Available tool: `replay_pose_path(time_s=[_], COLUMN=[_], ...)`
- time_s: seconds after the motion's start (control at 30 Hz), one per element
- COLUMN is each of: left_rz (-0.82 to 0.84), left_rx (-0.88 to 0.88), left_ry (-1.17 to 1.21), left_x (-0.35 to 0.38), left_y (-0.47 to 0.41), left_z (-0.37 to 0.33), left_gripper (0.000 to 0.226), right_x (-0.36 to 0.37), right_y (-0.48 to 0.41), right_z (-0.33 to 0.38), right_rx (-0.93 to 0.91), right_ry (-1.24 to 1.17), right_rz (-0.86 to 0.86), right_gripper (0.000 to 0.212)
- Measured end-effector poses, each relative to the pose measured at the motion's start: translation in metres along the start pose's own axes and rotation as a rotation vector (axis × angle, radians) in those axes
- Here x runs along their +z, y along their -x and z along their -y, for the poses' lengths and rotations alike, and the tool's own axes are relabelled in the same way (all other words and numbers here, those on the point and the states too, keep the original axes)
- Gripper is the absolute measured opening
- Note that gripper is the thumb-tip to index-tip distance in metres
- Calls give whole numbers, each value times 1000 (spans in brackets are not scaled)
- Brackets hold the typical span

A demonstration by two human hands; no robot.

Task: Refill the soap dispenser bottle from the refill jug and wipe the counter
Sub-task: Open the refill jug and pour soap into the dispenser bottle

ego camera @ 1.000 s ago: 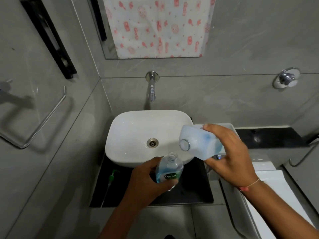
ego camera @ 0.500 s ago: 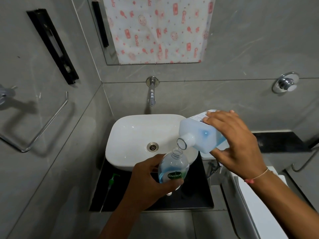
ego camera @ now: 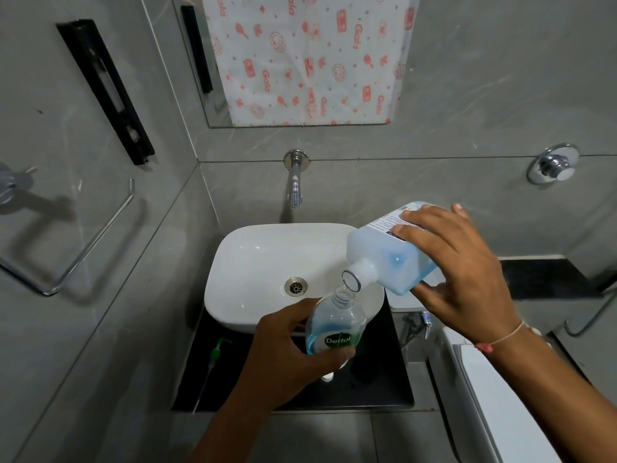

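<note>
Left hand [ego camera: 287, 352] covers the lower body and base of the soap dispenser bottle [ego camera: 335, 320]; right hand [ego camera: 457, 272] hides the rear of the refill jug [ego camera: 389, 259], label text too small to read. Patterned sheet [ego camera: 307, 58] cut off by top edge, toilet [ego camera: 494, 406] by bottom edge. Small white item [ego camera: 327, 376] under the left hand mostly hidden, unidentifiable.

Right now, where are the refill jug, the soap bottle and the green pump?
refill jug [ego camera: 390, 259], head view, on its pale blue side wall.
soap bottle [ego camera: 335, 320], head view, on its clear shoulder.
green pump [ego camera: 216, 352], head view, on its green collar, lying on the black counter.
</note>
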State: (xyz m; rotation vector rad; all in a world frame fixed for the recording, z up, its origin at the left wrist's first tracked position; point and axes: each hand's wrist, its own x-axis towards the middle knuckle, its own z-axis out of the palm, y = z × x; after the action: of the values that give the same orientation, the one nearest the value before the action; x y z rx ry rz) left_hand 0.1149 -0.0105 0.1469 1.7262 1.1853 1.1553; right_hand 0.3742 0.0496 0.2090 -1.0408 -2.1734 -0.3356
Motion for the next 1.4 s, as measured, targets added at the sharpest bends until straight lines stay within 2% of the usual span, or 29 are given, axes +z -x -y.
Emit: replay_pose_path(time_s=[0.93, 1.4], left_rz=[-1, -11], left_rx=[-44, -44], left_ry=[39, 14], left_x=[1, -2], left_y=[-1, -2], left_z=[3, 2], left_gripper=[44, 45], right_x=[-5, -8], right_y=[-10, -15], right_z=[1, 5], right_rx=[-50, -60], right_ry=[126, 133], right_rz=[-43, -38], right_gripper=[63, 58])
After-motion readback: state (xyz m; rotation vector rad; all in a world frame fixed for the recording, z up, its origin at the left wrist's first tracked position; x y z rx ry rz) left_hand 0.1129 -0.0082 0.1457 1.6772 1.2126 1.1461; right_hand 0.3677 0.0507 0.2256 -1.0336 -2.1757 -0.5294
